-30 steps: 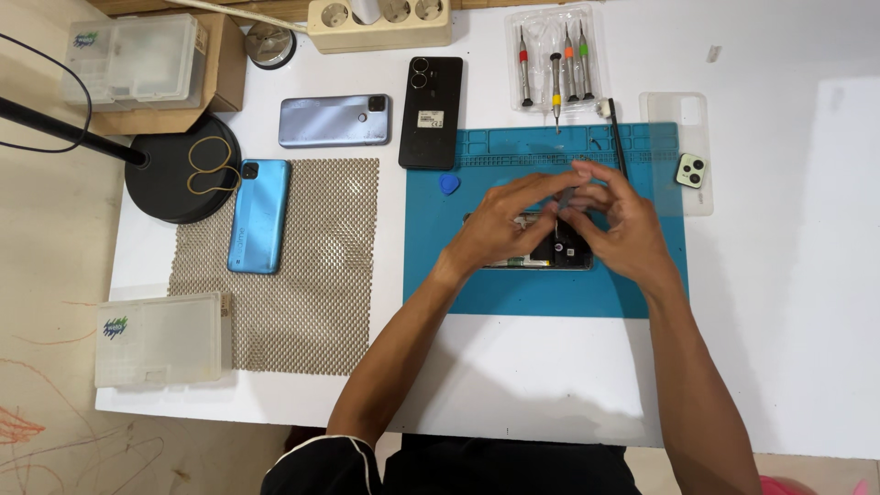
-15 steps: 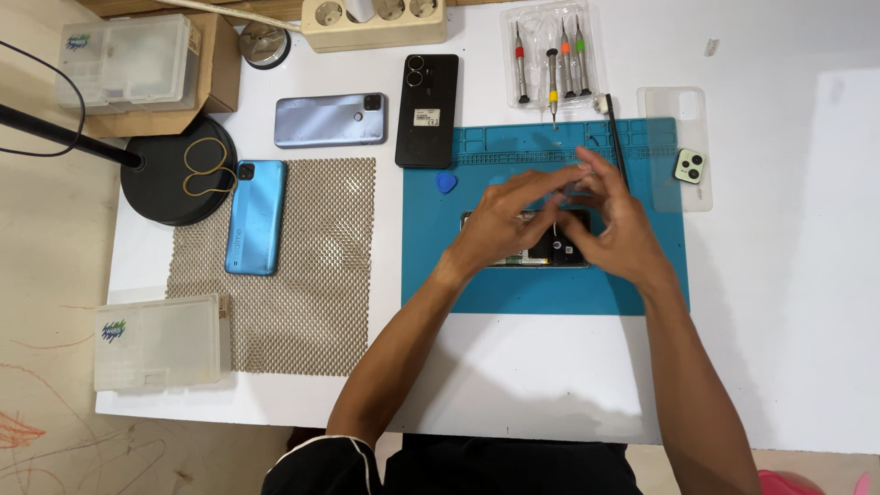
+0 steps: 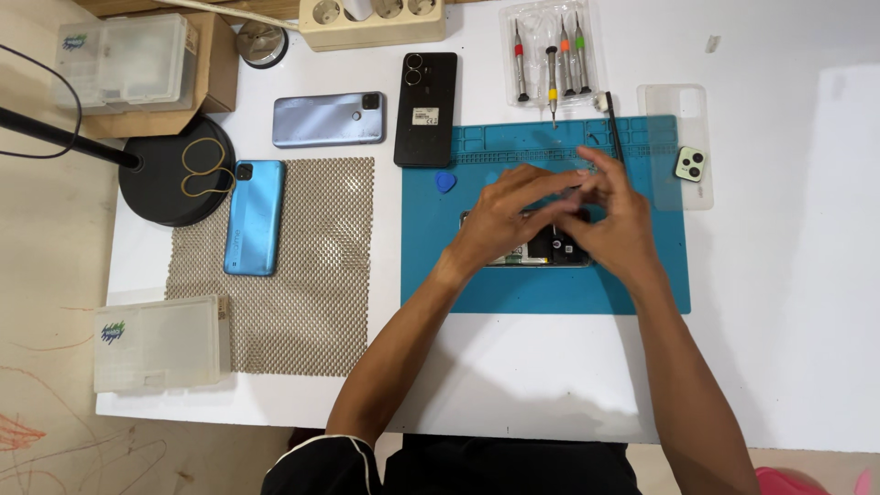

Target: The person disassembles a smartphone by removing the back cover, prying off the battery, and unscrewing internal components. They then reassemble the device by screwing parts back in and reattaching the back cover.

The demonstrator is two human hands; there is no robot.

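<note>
Opened phone (image 3: pixel 532 249) lies on blue mat (image 3: pixel 550 293), long axis left-right across counter (image 3: pixel 513 385), directly under both hands: left hand (image 3: pixel 500 220) curled over its middle, right hand (image 3: pixel 616 220) nearer its camera end, fingertips pinched together, grip contents too hidden to tell.
</note>
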